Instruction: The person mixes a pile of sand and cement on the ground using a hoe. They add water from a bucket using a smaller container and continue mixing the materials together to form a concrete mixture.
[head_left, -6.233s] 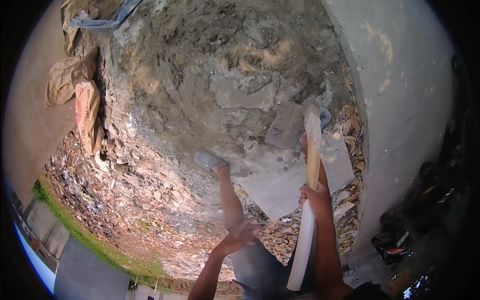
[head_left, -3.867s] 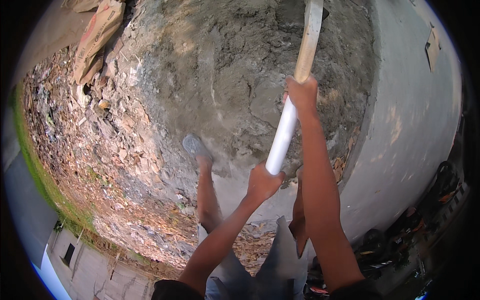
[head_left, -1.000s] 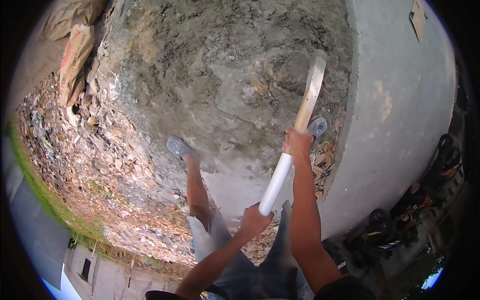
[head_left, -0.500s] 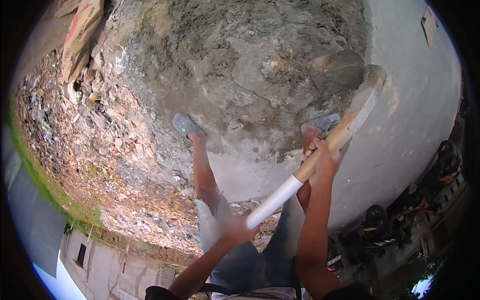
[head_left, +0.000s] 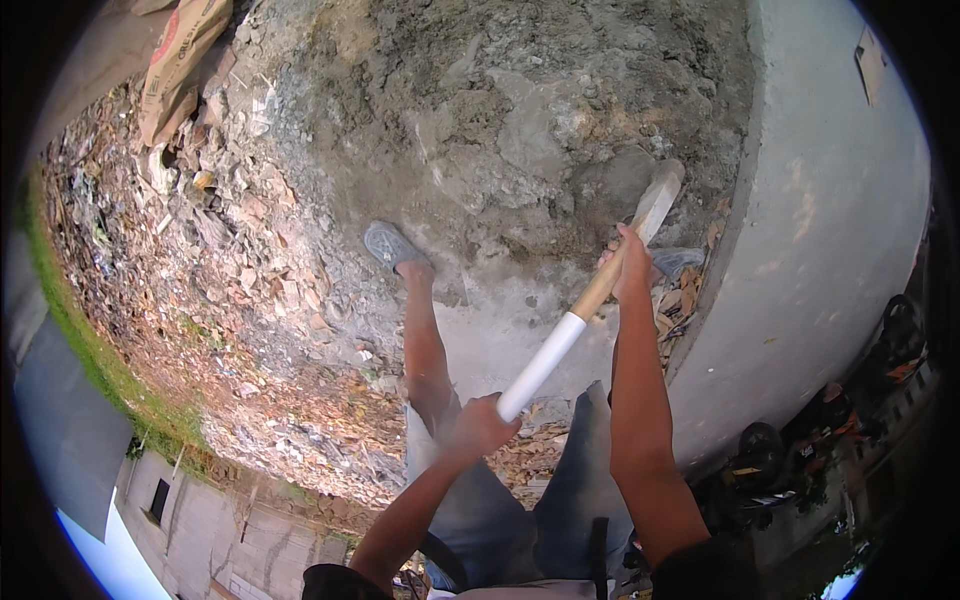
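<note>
My left hand (head_left: 485, 425) is closed around the lower end of a tool's handle, on its white sleeve (head_left: 542, 362). My right hand (head_left: 628, 262) grips the wooden section (head_left: 596, 292) higher up. The handle slants up to the right to a pale, dirt-coated end (head_left: 660, 190); a grey blade (head_left: 628, 172) beside it is hard to tell apart from the wet grey mortar (head_left: 520, 130) it rests in. My left shoe (head_left: 390, 245) stands at the mortar's lower edge, my right shoe (head_left: 678, 260) partly behind my right hand.
Rubble and dry leaves (head_left: 200, 300) cover the left, below a torn paper sack (head_left: 175, 70). A concrete wall (head_left: 820, 220) borders the right, with a flat brown piece (head_left: 867, 65) on it. Dark motorbikes (head_left: 760, 455) are at lower right, a grass strip (head_left: 85, 370) at far left.
Since half a second ago the tool's upper end has swung leftward, away from the wall and into the mortar. Both my hands keep hold of the handle; the right one is higher in view.
</note>
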